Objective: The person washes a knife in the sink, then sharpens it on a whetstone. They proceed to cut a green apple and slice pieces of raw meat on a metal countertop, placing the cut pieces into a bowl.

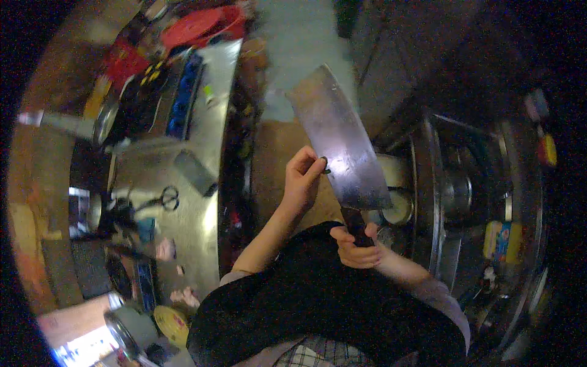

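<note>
My right hand (357, 247) is wrapped around the dark handle (353, 220) of a broad cleaver. Its wide steel blade (344, 137) points away from my body, flat side up, with a bright glare in the middle. My left hand (305, 176) is at the blade's left edge, thumb and forefinger pinched together. A small dark green scrap (327, 171) shows at those fingertips; blur hides exactly what it is. Both hands are in front of my dark apron (293, 293), above a brown floor.
Left is a steel counter (202, 238) with scissors (156, 199), a grey rectangular block (195, 173), pale lumps (185, 297) and a yellow round lid or dish (172, 321). Red round trays (197, 27) are at its far end. Right stands a metal sink unit (435, 192) with a yellow package (503, 241).
</note>
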A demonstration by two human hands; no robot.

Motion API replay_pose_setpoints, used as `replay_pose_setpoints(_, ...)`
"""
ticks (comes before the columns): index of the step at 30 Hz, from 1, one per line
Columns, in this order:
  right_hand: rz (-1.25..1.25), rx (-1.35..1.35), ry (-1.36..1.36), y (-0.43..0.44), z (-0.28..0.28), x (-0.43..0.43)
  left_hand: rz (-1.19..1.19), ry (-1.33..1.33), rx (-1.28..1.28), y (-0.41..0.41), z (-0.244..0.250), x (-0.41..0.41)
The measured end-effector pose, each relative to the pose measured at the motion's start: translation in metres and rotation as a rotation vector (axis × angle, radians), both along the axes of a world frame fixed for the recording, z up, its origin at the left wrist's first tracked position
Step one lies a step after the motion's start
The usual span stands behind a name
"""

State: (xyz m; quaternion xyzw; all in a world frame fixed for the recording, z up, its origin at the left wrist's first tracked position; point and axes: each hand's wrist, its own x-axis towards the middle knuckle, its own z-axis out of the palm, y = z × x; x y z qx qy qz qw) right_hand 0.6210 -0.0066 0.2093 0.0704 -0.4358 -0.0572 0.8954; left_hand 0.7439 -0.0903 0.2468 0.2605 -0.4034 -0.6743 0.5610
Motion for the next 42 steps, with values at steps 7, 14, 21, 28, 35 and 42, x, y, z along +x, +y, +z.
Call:
replay_pose_setpoints(7,-0.947,-0.043,1.424,0.044,-0.001,-0.168,-0.279,-0.014,0.069,-0.022,-0.025,-0.164)
replay_pose_setpoints(14,-1.349,0.559,1.246,0.106,-0.032,-0.217,-0.474,-0.522,-0.611,-0.006,-0.056,-0.305)
replay_pose_setpoints(21,-1.471,0.987,1.385,0.127,-0.084,-0.271,-0.847,-0.657,-1.275,0.023,-0.102,-0.441)
replay_pose_setpoints(28,-1.602,1.183,2.020,0.102,-0.110,-0.286,-1.087,-0.545,-1.310,0.008,-0.098,-0.509)
replay_pose_setpoints(35,-1.660,1.323,1.563,0.063,-0.101,-0.332,-1.141,-0.477,-1.403,-0.014,-0.106,-0.559)
replay_pose_setpoints(42,-1.535,1.440,1.538,0.053,-0.111,-0.342,-1.063,-0.518,-1.732,-0.029,-0.117,-0.589)
